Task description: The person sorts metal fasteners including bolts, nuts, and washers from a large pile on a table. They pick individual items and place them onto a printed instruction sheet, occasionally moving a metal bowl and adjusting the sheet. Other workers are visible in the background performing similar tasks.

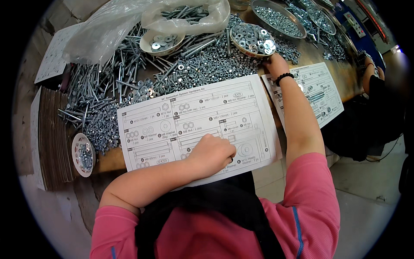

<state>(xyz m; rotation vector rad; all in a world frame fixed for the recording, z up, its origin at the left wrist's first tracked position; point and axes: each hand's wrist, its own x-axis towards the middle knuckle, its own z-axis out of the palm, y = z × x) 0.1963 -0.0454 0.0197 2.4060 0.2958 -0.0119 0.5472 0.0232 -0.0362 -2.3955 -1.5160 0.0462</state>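
The left hand is laid over a large printed sheet in the centre of the frame, its fingers curled in; a small dark thing is seen at the fingers, but whether it is worn or held cannot be told. The right hand is reached out to the upper right, just beside a bowl of washers; its fingertips are partly hidden by the rim, so whether anything is gripped cannot be told. A black bead bracelet is worn on that wrist.

Nuts are heaped above the large sheet, and bolts are piled to the upper left. More washers are held in a second bowl at the upper centre, and small parts in a third bowl at the lower left. To the right, a smaller sheet is laid with metal parts on it. A stack of paper is seen at the left, and another person's arm at the right edge.
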